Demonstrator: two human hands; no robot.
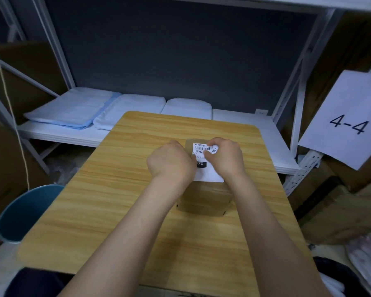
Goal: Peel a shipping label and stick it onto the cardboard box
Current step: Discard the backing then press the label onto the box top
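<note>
A small brown cardboard box (205, 199) stands on the wooden table (107, 189), right of centre. A white shipping label (204, 156) with a barcode and a black patch hangs over the box top. My left hand (169, 162) pinches the label's left side. My right hand (225, 156) grips its upper right corner, which curls up between the fingers. Both hands cover much of the label, so I cannot tell whether it touches the box top.
A blue bin (28, 213) stands left of the table. Folded white and blue cloths (77, 110) lie on a white shelf (255, 138) behind it. A paper sheet marked 4-4 (347, 121) hangs at the right, above cardboard boxes (338, 211).
</note>
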